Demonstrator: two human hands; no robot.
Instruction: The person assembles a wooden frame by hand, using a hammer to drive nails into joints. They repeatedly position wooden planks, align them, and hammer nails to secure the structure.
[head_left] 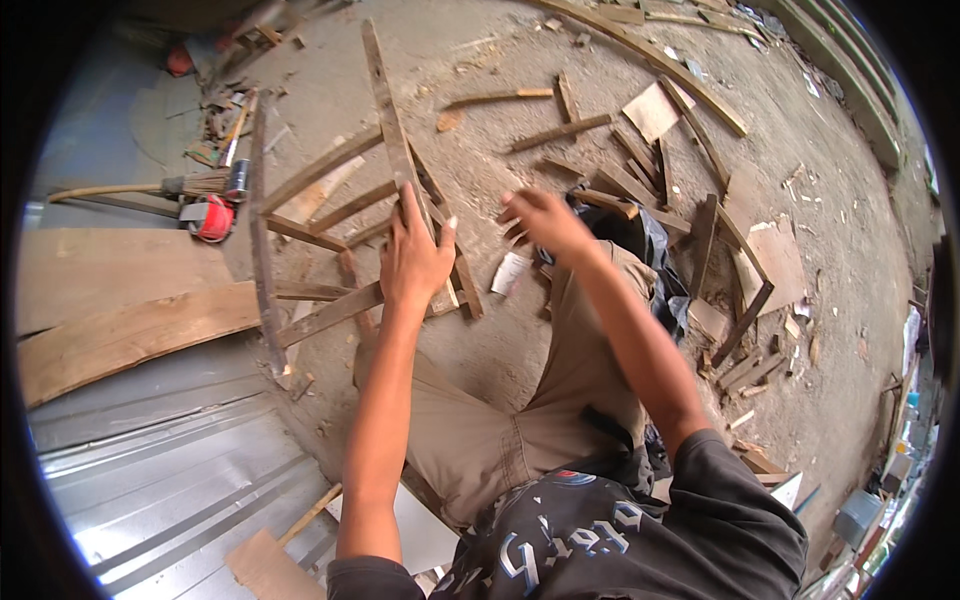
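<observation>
A wooden frame of long rails joined by several crosspieces stands tilted on the dirt ground, ahead and to the left of me. My left hand grips its near rail, with the index finger lying along the wood and the thumb on the right side. To the right of the frame, my right hand hangs above the ground, apart from the rail. Its fingers are bent and blurred by motion, so whether anything small is in them is unclear. A torn piece of whitish paper lies below that hand.
Loose wooden strips and flat board pieces litter the ground to the right. A dark plastic bag lies beside my right leg. At left are a plank, ridged metal sheeting, a broom and a red round object.
</observation>
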